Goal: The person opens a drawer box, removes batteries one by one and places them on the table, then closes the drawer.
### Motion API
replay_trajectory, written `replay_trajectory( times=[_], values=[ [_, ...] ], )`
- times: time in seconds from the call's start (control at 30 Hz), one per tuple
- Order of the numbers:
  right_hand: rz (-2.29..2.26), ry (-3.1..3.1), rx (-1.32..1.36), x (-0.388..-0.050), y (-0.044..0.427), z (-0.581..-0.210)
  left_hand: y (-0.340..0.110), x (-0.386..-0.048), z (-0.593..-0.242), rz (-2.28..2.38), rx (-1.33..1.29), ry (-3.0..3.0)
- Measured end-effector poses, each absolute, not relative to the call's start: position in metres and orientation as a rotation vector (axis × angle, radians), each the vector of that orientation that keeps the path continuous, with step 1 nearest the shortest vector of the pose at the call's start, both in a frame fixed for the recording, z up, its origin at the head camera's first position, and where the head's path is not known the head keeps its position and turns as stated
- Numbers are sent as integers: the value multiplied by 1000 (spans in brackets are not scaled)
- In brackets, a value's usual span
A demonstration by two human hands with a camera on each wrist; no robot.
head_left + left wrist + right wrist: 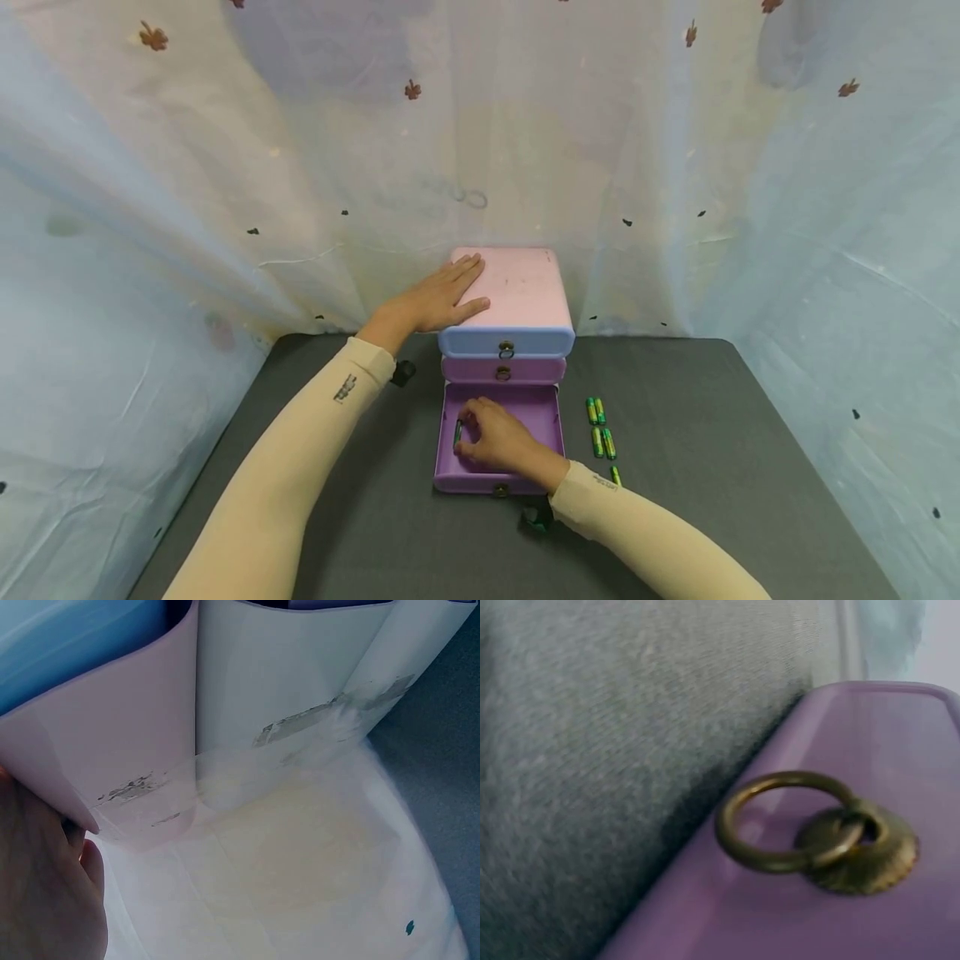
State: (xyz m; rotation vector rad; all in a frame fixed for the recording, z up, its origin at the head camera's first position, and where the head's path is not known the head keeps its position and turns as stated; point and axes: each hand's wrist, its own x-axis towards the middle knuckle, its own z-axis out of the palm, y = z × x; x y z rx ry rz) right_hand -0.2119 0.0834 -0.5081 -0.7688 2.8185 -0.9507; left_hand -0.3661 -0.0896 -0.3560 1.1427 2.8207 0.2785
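Observation:
A small chest of drawers has a pink top [517,283], a blue upper drawer [472,342], a purple middle drawer [468,370] and a purple bottom drawer [536,412] pulled out. My left hand [438,296] rests on the top's left side with its fingers extended; part of it shows at the left of the left wrist view. Inside the open drawer, near its left wall, my right hand [498,437] pinches a green battery [457,433] between thumb and fingers. The brass ring pull [780,821] on the drawer front fills much of the right wrist view, where the hand is hidden.
Several green and yellow batteries [597,442] lie on the dark grey table [675,500] to the right of the drawer; my right sleeve partly covers the nearest one. A pale patterned curtain [510,125] stands behind the chest and along both sides.

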Motion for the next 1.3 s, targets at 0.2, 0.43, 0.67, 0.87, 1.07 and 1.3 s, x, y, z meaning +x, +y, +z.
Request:
replay_trajectory(
  times=[0.2,0.43,0.67,0.87,1.07,1.3],
  values=[
    [-996,2813,-782,-210,86,-502,-90,-366,-356,280,1143,2824],
    [-1041,2822,-804,-206,96,-493,-89,-365,-355,277,1131,2821],
    [-1067,2826,-791,-199,112,-484,-90,-364,-354,277,1118,2826],
    [-1057,2864,-764,-190,130,-476,-90,-365,-354,274,1121,2821],
    [-1054,2914,-803,-182,149,-471,-90,-365,-353,284,1122,2815],
    [-1049,2938,-849,-174,173,-475,-92,-365,-354,271,1127,2822]
  ],
)
